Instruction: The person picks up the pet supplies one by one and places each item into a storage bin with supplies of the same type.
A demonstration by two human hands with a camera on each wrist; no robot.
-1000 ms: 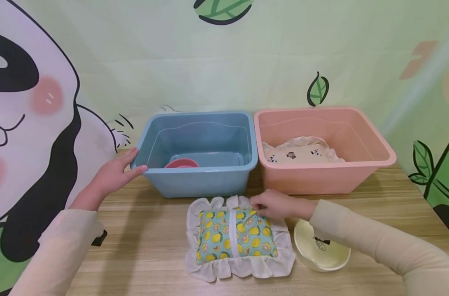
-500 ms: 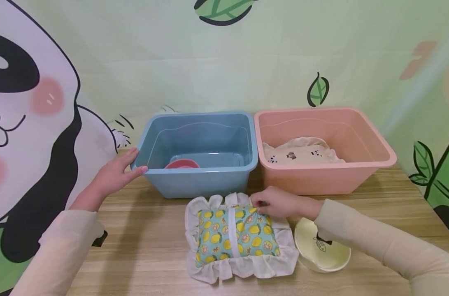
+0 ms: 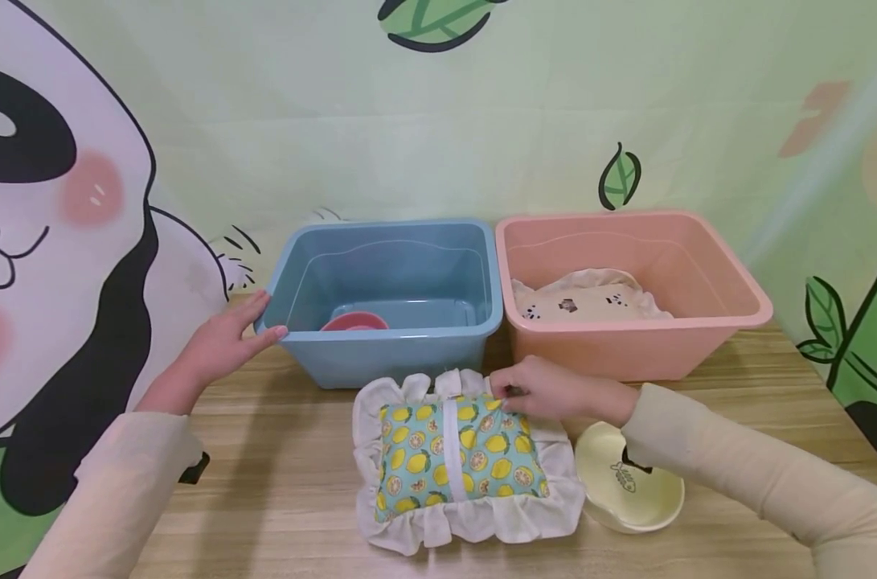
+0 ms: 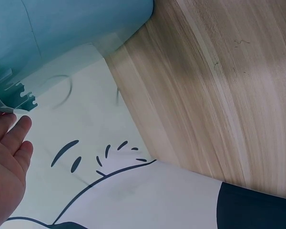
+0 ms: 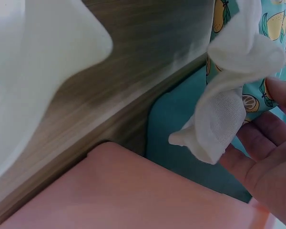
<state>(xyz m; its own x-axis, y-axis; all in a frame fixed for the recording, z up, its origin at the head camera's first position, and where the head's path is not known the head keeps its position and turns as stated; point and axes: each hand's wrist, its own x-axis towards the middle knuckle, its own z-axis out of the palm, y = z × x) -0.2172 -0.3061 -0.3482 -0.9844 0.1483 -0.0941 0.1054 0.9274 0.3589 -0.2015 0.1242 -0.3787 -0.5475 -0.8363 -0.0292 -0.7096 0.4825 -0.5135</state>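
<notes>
A small lemon-print cushion (image 3: 458,450) with a white frill lies on the wooden table, its far side raised towards the blue bin. My right hand (image 3: 543,388) pinches its far right part between thumb and fingers; in the right wrist view the white frill (image 5: 224,114) hangs in front of the fingers. At the near left corner of the blue bin (image 3: 387,354), my left hand (image 3: 224,342) rests with fingers along the left rim and thumb at the front. In the left wrist view its fingertips (image 4: 21,123) meet the rim from outside.
Inside the blue bin lies a red round item (image 3: 354,321). The pink bin (image 3: 597,354) stands beside it, holding a cream frilled cushion (image 3: 590,301). A pale yellow bowl (image 3: 629,498) sits right of the lemon cushion, partly under my right sleeve. A printed cloth backdrop (image 3: 380,137) stands behind.
My right hand has moved slightly up and away, drawing the cushion's far side a little towards the bins. My left hand has stayed at the blue bin's corner.
</notes>
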